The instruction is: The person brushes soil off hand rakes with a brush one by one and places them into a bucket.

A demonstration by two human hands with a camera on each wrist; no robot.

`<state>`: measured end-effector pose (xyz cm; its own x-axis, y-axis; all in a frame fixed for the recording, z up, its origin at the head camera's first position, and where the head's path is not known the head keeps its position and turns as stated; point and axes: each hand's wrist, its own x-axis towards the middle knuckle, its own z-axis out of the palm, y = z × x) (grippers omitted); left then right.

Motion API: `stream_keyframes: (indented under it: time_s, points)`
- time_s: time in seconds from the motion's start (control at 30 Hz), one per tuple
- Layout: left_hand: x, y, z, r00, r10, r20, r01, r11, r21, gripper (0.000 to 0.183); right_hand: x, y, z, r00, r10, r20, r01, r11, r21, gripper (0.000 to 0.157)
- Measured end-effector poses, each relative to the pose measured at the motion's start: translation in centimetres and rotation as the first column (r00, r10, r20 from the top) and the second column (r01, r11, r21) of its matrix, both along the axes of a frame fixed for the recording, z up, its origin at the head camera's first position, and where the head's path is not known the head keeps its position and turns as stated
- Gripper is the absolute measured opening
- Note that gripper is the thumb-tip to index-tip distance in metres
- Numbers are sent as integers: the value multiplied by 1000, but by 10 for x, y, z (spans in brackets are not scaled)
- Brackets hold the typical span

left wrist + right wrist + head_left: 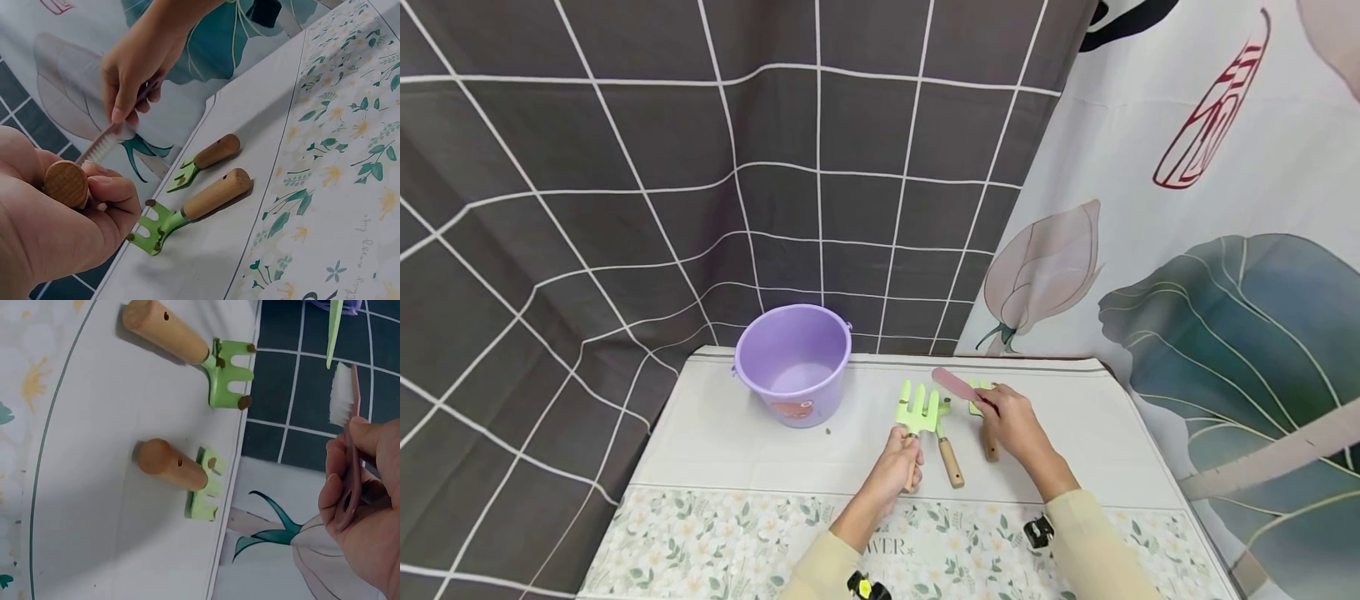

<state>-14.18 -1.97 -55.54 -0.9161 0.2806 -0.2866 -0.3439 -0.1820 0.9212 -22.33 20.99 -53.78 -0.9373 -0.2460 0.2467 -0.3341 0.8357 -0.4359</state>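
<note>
My left hand [889, 468] grips the wooden handle of a light green garden fork [917, 410], its tines pointing away from me. In the left wrist view the round butt of that handle [65, 185] shows between the fingers. My right hand [1013, 423] holds a pink brush [953, 384] with white bristles [341, 394] by its handle. The bristles face the fork, and its green edge shows close to them in the right wrist view. Below the hands, two small green hand rakes with wooden handles lie on the table, one nearer [215, 195] and one farther right [217, 152].
A purple bucket [820, 406] stands at the back left of the white table [715, 450]. A flowered strip [700, 533] covers the table's front. Dark checked cloth [782, 208] hangs behind, and a white printed curtain [1120, 158] hangs at the right.
</note>
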Motion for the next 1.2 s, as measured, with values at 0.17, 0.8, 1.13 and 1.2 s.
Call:
stream_keyframes:
  time_s: [0.17, 0.8, 1.13, 1.2]
  points:
    - [-2, 0, -1, 999, 38, -6, -38, 999, -20, 17, 10, 4, 5, 999, 40, -12, -41, 999, -32, 25]
    - [-8, 3, 0, 995, 89, 37, -84, 990, -115, 37, 38, -18, 6, 974, 213, -80, -215, 977, -17, 23]
    - [-7, 9, 3, 996, 85, 10, -83, 990, -117, 22, 29, -38, 2, 969, 220, -113, -223, 975, -18, 22]
    - [-6, 10, 4, 996, 86, 9, -84, 990, -116, 22, 27, -40, 2, 972, 213, -101, -216, 976, -18, 22]
